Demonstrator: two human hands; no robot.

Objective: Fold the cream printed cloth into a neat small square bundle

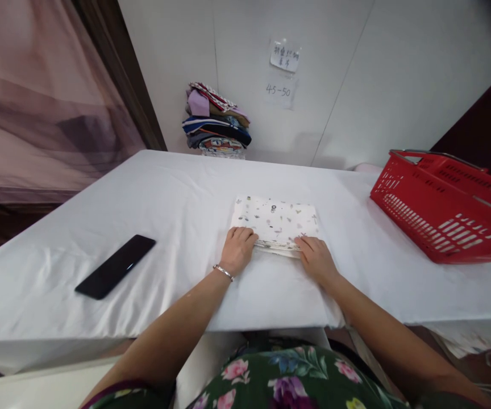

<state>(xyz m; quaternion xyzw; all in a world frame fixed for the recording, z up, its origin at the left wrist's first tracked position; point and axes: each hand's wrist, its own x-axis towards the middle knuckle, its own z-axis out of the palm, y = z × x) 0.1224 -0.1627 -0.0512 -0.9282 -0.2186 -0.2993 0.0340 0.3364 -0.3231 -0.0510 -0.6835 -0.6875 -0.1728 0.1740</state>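
A white cloth (275, 218) with small grey and dark printed figures lies folded into a flat rectangle on the table. Its layered near edge faces me. At that edge's left corner, my left hand (240, 245) has its fingers curled over the fabric; a silver bracelet circles the wrist. My right hand (317, 258) grips the near right corner, fingers on top and the thumb hidden from view. Both hands rest low, close to the tabletop.
The table (177, 199) wears a white cloth cover with creases. A black phone (116, 267) lies at left. A red plastic basket (441, 210) stands at right. Behind the far edge rises a stack of folded fabrics (217, 122) against the wall, near paper signs (284, 57).
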